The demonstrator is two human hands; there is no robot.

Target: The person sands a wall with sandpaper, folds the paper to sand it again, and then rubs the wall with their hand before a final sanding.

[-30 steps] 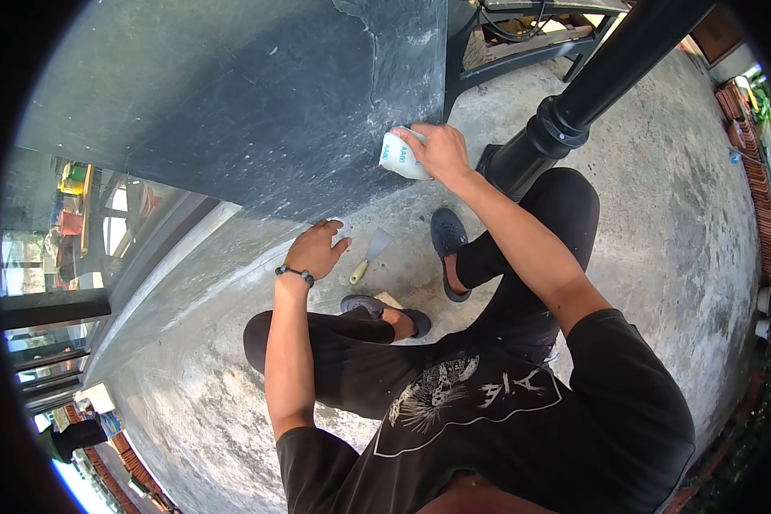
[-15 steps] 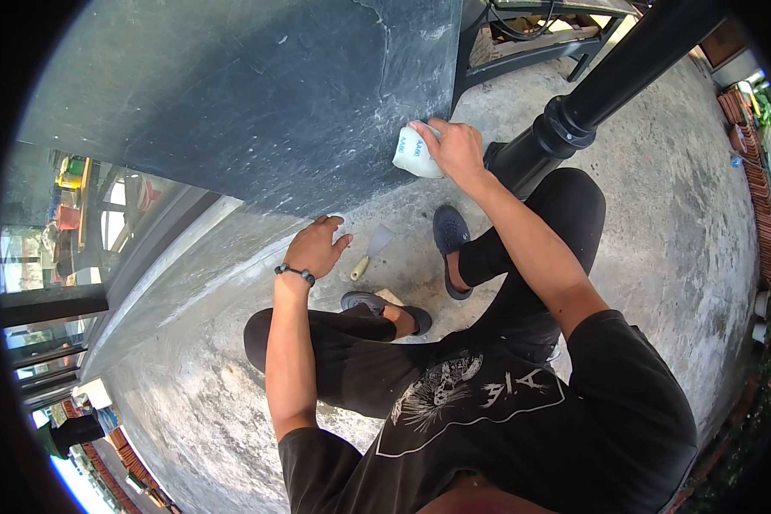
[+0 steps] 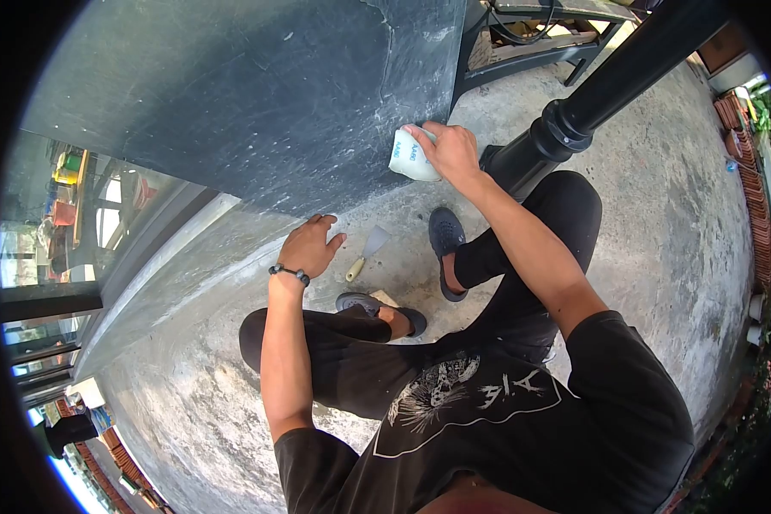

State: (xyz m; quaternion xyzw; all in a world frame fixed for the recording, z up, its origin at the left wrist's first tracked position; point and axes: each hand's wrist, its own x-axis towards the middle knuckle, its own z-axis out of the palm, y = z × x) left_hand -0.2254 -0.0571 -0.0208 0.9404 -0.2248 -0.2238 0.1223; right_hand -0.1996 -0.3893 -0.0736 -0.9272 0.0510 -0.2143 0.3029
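Observation:
My right hand (image 3: 454, 154) grips a pale sheet with blue "AA80" print (image 3: 413, 154), likely sandpaper, and holds it against the lower edge of the dark grey wall (image 3: 274, 94). Its fingertips are partly hidden behind the sheet. My left hand (image 3: 311, 247), with a beaded bracelet at the wrist, is at the wall's bottom edge. Its thumb stands apart from the fingers and nothing shows in it. Between my left hand and my right shoe lies a scraper (image 3: 367, 254) with a pale handle on the concrete floor.
A thick black pipe (image 3: 600, 103) slants up at the right, beside my right knee. Behind it stands a dark metal frame (image 3: 522, 64) with a cable. Glass panes (image 3: 68, 214) are at the left. A small tan block (image 3: 387, 300) lies by my left shoe.
My right hand and the sheet have shifted slightly left along the wall. The left hand's thumb and fingers have changed pose a little, and the view has moved slightly.

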